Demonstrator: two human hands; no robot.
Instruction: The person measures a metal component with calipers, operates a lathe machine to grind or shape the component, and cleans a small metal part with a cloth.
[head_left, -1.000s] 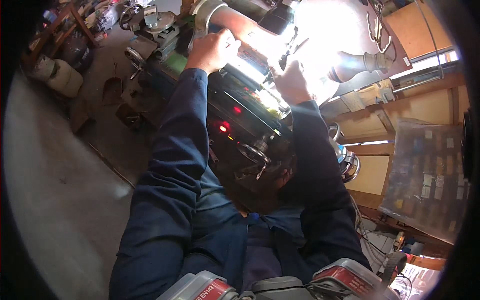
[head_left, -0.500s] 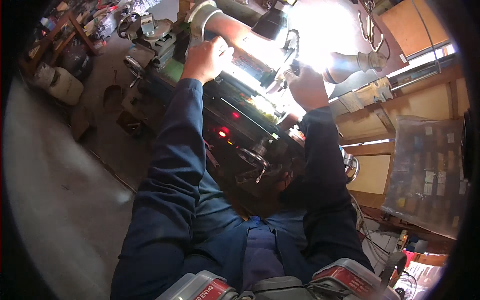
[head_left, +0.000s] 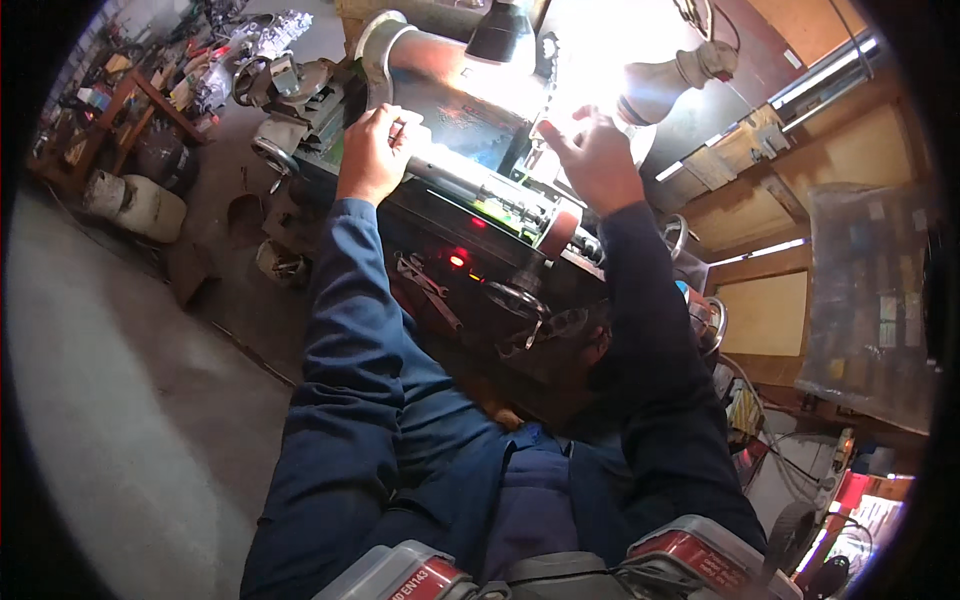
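Observation:
My left hand (head_left: 378, 155) is closed in a fist, fingers curled, beside the left end of a shiny metal rod (head_left: 465, 178) on the machine. Whatever is in those fingers is hidden. Over the machine's right part, my right hand (head_left: 597, 165) has its thumb spread from its curled fingers, and nothing shows between them. A reddish-brown round wheel (head_left: 560, 228) sits at the rod's right end, below this hand. Behind the hands lies a wide curved metal housing (head_left: 455, 95), grey and coppery, with a pale rim. Glare hides parts of the machine there.
A black lamp shade (head_left: 500, 38) and a grey lamp (head_left: 680, 80) hang over the machine. Handwheels (head_left: 515, 300) stick out toward me. Spanners (head_left: 425, 280) lie below, near a red light (head_left: 457, 260). A white jug (head_left: 135, 205) stands on the floor at left.
Both hands have drawn slightly left and lower in view. The right hand has come away from the bright machine part it was over, baring the rod and wheel. My view has shifted.

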